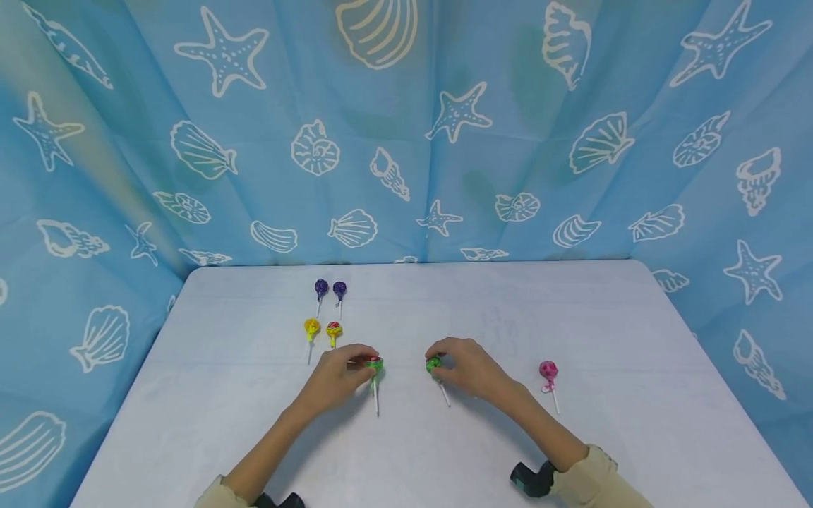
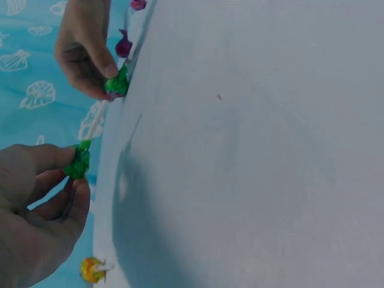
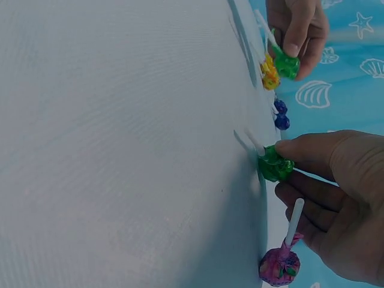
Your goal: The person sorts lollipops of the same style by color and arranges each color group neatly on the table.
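Observation:
My left hand (image 1: 335, 379) pinches a green-wrapped lollipop (image 1: 376, 365) by its candy head between thumb and fingers, the white stick pointing toward me. Across a short gap, my right hand (image 1: 473, 368) pinches another green lollipop (image 1: 433, 365) the same way. The left wrist view shows the left hand's green lollipop (image 2: 78, 161) above the white tabletop; the right wrist view shows the right hand's green lollipop (image 3: 275, 165) close up. Just behind the left hand lie two yellow lollipops, one plain yellow (image 1: 311, 327) and one with red (image 1: 334, 330).
Two purple lollipops (image 1: 321, 288) lie side by side at the back left of the white table (image 1: 610, 303). A pink lollipop (image 1: 548, 370) lies right of the right hand. A second pinkish-purple lollipop (image 2: 123, 45) shows in the left wrist view. Behind hangs a blue seashell-print curtain (image 1: 406, 127).

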Demonstrator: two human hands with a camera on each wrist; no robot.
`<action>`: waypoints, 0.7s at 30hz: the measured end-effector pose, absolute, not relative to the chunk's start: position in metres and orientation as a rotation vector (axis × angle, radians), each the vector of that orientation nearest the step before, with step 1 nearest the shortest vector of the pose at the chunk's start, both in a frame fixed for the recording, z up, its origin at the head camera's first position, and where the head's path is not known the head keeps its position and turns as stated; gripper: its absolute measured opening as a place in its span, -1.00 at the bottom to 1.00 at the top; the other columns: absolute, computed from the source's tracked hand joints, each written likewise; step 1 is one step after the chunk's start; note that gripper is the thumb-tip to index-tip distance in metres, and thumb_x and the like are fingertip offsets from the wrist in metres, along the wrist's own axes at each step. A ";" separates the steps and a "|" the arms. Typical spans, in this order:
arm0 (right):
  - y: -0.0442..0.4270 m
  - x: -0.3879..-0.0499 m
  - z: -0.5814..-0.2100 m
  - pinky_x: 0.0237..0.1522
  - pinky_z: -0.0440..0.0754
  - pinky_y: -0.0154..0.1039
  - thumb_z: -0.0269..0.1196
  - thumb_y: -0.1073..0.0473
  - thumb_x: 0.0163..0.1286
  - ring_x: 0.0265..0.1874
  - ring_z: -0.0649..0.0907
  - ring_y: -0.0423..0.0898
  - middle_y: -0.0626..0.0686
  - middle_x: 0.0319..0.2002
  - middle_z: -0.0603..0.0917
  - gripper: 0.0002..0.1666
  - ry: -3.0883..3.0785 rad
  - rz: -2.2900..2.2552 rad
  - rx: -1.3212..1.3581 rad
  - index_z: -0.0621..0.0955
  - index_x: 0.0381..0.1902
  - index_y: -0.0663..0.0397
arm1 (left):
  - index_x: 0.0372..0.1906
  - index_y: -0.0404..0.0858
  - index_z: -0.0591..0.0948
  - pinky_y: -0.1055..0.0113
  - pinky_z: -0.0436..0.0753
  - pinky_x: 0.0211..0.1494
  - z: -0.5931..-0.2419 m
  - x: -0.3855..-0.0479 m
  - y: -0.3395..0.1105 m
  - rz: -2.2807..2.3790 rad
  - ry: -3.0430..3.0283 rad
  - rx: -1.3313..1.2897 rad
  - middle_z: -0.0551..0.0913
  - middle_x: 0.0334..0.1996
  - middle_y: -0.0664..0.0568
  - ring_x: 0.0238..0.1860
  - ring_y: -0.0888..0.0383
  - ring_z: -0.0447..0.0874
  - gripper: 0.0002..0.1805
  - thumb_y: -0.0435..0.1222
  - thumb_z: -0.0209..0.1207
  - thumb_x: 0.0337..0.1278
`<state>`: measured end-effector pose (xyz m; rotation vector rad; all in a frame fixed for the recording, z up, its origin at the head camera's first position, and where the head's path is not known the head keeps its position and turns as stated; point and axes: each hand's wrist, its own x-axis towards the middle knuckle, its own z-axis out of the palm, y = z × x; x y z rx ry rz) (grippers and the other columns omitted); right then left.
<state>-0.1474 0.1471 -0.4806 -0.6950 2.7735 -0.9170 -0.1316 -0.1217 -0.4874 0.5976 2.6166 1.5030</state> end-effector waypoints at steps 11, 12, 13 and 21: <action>0.147 -0.145 -0.482 0.00 0.65 -0.11 0.43 0.30 0.23 -0.14 0.66 -0.12 -0.07 -0.20 0.72 -0.79 2.811 -0.966 -0.809 0.71 -0.15 0.09 | -0.04 -0.35 0.67 0.30 0.65 0.06 -0.475 -0.118 -0.161 1.468 2.674 0.513 0.71 -0.12 -0.01 -0.06 0.05 0.67 -0.75 -0.55 0.27 0.18; 0.147 -0.145 -0.482 -0.01 0.65 -0.12 0.42 0.30 0.23 -0.15 0.66 -0.13 -0.07 -0.21 0.72 -0.79 2.808 -0.983 -0.808 0.71 -0.16 0.09 | -0.04 -0.35 0.67 0.30 0.65 0.06 -0.474 -0.117 -0.165 1.463 2.682 0.499 0.71 -0.12 0.00 -0.06 0.05 0.67 -0.74 -0.55 0.27 0.18; 0.147 -0.145 -0.481 -0.02 0.65 -0.12 0.42 0.30 0.23 -0.15 0.66 -0.14 -0.09 -0.21 0.71 -0.79 2.810 -0.994 -0.810 0.71 -0.16 0.08 | -0.03 -0.35 0.67 0.29 0.64 0.06 -0.473 -0.116 -0.169 1.455 2.692 0.485 0.71 -0.13 0.00 -0.06 0.05 0.67 -0.74 -0.56 0.27 0.17; 0.143 -0.141 -0.478 -0.03 0.65 -0.11 0.44 0.29 0.21 -0.15 0.66 -0.14 -0.11 -0.21 0.72 -0.76 2.826 -1.099 -0.836 0.71 -0.14 0.06 | 0.02 -0.38 0.63 0.25 0.64 0.08 -0.474 -0.106 -0.197 1.322 2.780 0.293 0.70 -0.10 -0.05 0.00 -0.02 0.66 -0.72 -0.54 0.24 0.20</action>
